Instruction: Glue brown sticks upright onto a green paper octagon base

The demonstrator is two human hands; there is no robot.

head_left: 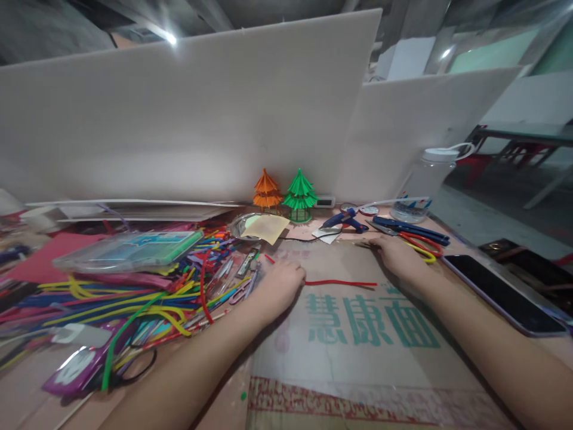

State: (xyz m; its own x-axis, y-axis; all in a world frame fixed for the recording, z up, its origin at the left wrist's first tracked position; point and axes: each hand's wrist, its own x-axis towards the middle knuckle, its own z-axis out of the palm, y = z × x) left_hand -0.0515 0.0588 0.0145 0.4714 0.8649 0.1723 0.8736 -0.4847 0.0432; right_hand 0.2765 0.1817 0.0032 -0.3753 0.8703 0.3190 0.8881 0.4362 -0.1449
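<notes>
My left hand [285,282] is closed around a red pipe cleaner [340,282]. One length of it sticks out to the right over the mat, and a short red end shows on the other side of the fist. Farther right, my right hand [396,255] reaches over the back of the mat, its fingers pinched at a small dark, thin piece I cannot make out. Just beyond that hand lie scissors [432,246] with red and yellow handles and a blue glue gun [344,221]. Under both arms spreads a mat [340,364] printed with green characters.
An orange paper tree [267,194] and a green one [299,197] stand against the white partition [188,131]. Pipe cleaners [147,304] and a plastic case [129,251] crowd the left. A phone [501,292] and a water bottle [423,185] occupy the right side.
</notes>
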